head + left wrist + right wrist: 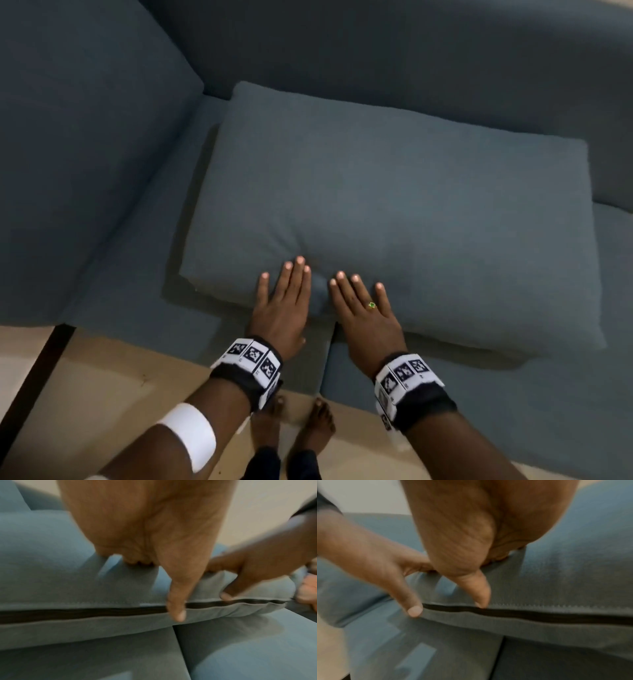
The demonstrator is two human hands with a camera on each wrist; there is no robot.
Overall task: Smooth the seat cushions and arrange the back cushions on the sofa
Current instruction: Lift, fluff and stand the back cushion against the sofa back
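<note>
both hands – left hand (pixel 282 301), right hand (pixel 363 308) – are pressing flat-fingered, gripping nothing, on the cushion (pixel 394 205); sweeping outward evenly should smooth it.

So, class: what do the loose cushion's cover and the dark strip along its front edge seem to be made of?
Cushion cover: matte blue-grey woven cloth, likely upholstery fabric; it dents softly under both hands. Dark strip: probably a zipper with stitching beside it, though blur hides any teeth.

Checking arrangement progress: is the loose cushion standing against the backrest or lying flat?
Lying flat. The blue-grey fabric back cushion rests face-up across the seat cushions, dark zipper edge frontward, both hands pressing it.
</note>
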